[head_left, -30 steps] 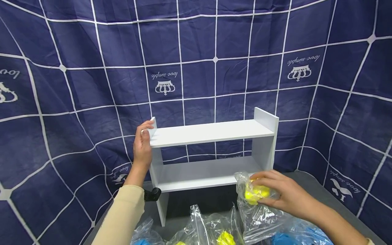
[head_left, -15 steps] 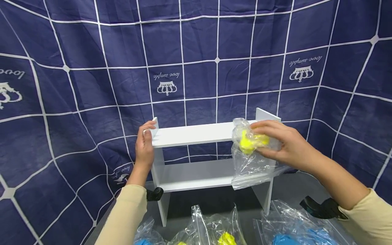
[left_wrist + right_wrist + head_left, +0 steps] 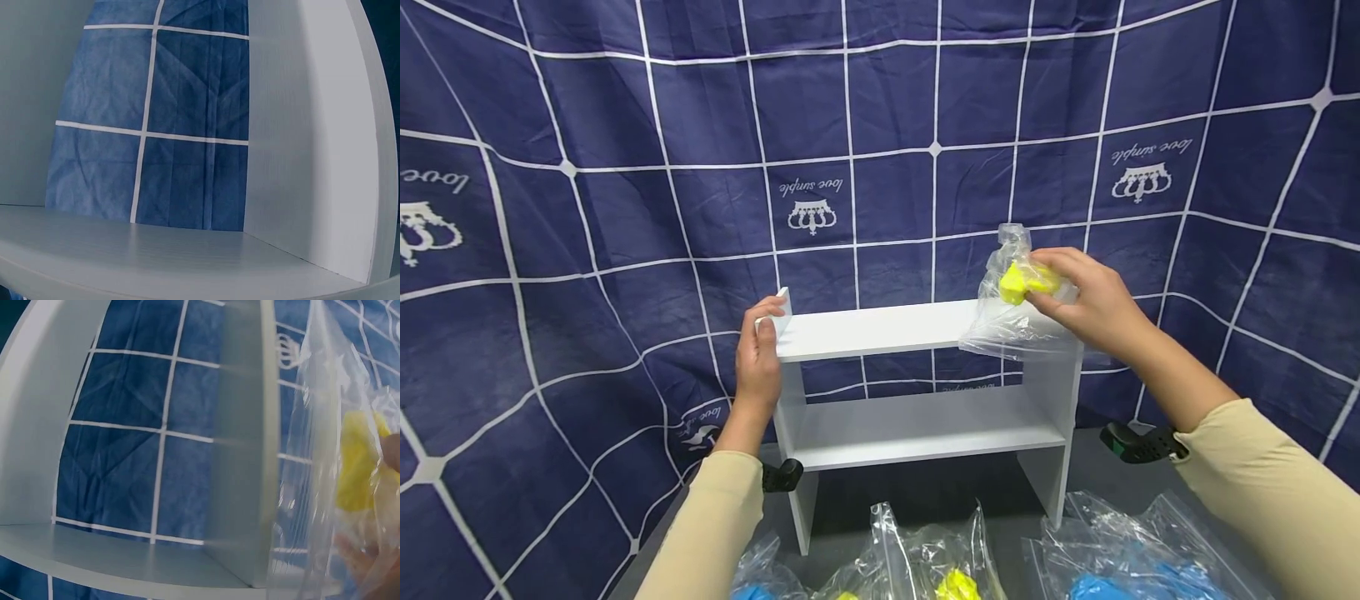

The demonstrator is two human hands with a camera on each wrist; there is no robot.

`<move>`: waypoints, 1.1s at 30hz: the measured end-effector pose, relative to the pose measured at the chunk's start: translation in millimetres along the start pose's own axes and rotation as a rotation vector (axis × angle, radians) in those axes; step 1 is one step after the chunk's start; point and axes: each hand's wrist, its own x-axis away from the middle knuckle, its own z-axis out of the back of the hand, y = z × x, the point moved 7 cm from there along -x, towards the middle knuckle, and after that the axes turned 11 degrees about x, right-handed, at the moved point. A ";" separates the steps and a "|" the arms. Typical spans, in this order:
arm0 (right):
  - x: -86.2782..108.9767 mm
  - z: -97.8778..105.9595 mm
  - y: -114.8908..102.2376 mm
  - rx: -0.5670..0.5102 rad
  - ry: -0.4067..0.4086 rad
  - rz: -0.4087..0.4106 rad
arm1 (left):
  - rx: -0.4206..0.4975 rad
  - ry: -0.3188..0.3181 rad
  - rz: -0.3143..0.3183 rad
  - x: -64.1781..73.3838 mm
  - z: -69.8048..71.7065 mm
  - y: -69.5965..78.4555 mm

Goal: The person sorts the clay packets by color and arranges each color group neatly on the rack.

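The left hand (image 3: pixel 757 362) is raised at the left end of the white shelf (image 3: pixel 880 329), its forearm rising steeply in a cream sleeve (image 3: pixel 707 533). Its fingers bend over the edge of the end panel and its thumb lies toward the front, so the hand grips the panel. The left wrist view shows the shelf's boards and the cloth beyond, with the hand out of sight.

The right hand (image 3: pixel 1093 300) is higher than the left and well apart from it, near the right end of the shelf's top board. Its forearm slopes up and leftward from the lower right, and the fingers point left. With fingers above and thumb below, it pinches the yellow lump (image 3: pixel 1015 285) inside a clear bag (image 3: pixel 996 329). The lump sits at the fingertips; the bag's crumpled end stands up just left of them, and the rest spreads downward below the hand, in front of the board's right end. Whether the bag touches the board cannot be told.

Well below the right hand, on the grey table (image 3: pixel 917 492), lies a bag of blue pieces (image 3: pixel 1097 587). Between the hands and far below both, another bag holds a yellow piece (image 3: pixel 957 586). Behind both hands hangs a navy cloth (image 3: pixel 891 104) with white lines.
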 end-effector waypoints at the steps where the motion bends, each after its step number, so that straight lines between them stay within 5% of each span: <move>1: -2.1 -4.0 3.2 0.010 -0.007 -0.015 | -0.003 0.002 -0.002 -0.3 0.0 0.3; 9: -14.0 -25.9 5.8 0.096 -0.019 -0.021 | 0.004 0.003 -0.006 -2.0 1.6 -0.1; 23: -20.9 -61.0 16.9 0.119 -0.250 -0.182 | 0.005 0.004 -0.007 0.6 1.4 -1.5; 33: -18.5 -51.7 8.0 0.080 -0.170 -0.175 | 0.019 0.003 -0.010 0.3 0.8 -1.0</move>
